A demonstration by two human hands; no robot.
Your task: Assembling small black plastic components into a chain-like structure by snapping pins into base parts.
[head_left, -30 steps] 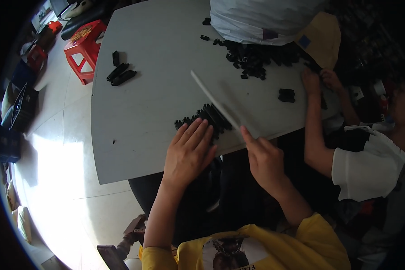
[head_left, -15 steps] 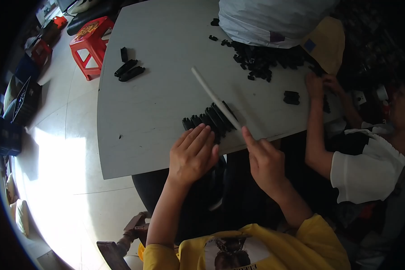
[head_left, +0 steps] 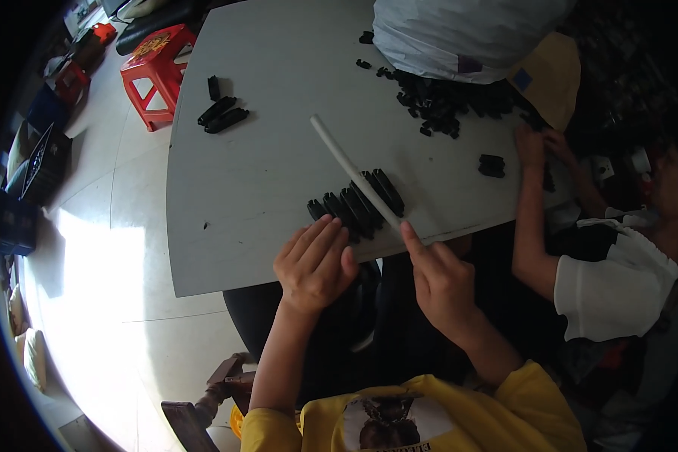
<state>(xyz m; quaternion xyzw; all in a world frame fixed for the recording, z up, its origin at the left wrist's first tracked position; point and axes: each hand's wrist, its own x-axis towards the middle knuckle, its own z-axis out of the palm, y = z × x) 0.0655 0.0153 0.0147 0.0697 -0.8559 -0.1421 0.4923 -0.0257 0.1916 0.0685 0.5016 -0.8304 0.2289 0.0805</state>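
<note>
A row of slim black plastic pieces (head_left: 352, 206) lies side by side near the table's front edge. My left hand (head_left: 313, 265) is open, its fingers stretched out over the near ends of the row's left part. A long pale rod (head_left: 346, 162) slants across the right part of the row. Its near end goes into my right hand (head_left: 443, 280), which grips it with the index finger laid along it. Whether the rod touches the pieces, I cannot tell.
Several black pieces (head_left: 223, 114) lie at the table's (head_left: 279, 68) far left. A heap of small black parts (head_left: 433, 102) sits below a white sack (head_left: 459, 38). At the right, another person's hands (head_left: 533, 147) work near a small black stack (head_left: 492, 166). A red stool (head_left: 152, 75) stands beyond the left edge.
My left hand has drawn back slightly to the left, showing more of the black pieces. The rod's far end has swung a little to the left.
</note>
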